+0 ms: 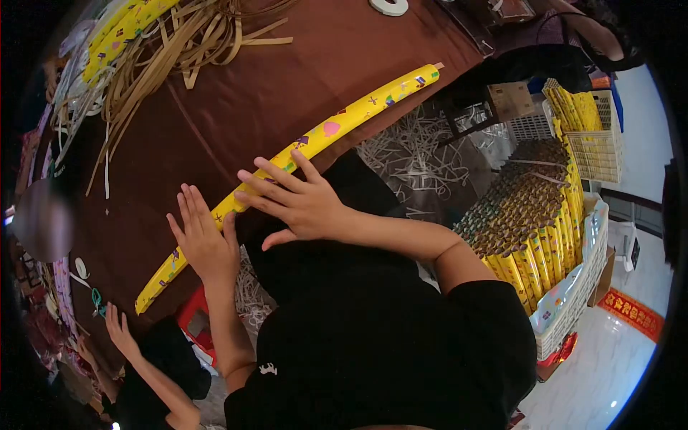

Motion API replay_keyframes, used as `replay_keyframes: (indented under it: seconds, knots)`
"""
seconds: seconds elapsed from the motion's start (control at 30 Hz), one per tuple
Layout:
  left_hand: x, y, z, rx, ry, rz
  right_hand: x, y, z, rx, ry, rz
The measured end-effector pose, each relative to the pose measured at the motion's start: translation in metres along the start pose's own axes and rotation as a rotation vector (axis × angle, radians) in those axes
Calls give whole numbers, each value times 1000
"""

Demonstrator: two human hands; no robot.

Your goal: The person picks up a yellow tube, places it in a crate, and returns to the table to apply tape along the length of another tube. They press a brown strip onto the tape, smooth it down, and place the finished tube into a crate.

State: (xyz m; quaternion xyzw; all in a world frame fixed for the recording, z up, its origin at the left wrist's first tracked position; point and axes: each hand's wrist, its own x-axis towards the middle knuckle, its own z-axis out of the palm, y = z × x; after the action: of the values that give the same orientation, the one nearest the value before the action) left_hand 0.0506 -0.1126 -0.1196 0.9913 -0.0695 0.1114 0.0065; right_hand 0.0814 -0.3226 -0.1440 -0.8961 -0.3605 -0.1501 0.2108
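Note:
A long yellow tube with a colourful printed pattern [337,129] lies diagonally along the edge of the brown cloth-covered table [236,93]. Its upper right end shows a small light tip. My right hand [304,204] rests on the tube near its middle, fingers spread, palm down. Just to the left, my left hand [206,240] lies against the tube with its fingers stretched out and thumb apart. Neither hand is wrapped round the tube.
Brown strips [179,50] and more yellow tubes [118,36] lie at the upper left. A white roll [389,6] sits at the top. At right, a basket [573,308] holds several yellow tubes. A co-worker's hand [122,333] is at lower left.

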Motion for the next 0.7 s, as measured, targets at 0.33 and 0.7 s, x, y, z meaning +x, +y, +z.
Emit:
replay_keyframes:
  seconds: [0.33, 0.7]
  knots:
    - [-1, 2, 1, -4, -13, -18, -86, 191, -97, -512, 240, 514]
    - [-3, 0, 5, 36, -6, -3, -58, 191, -109, 1020, 782, 967]
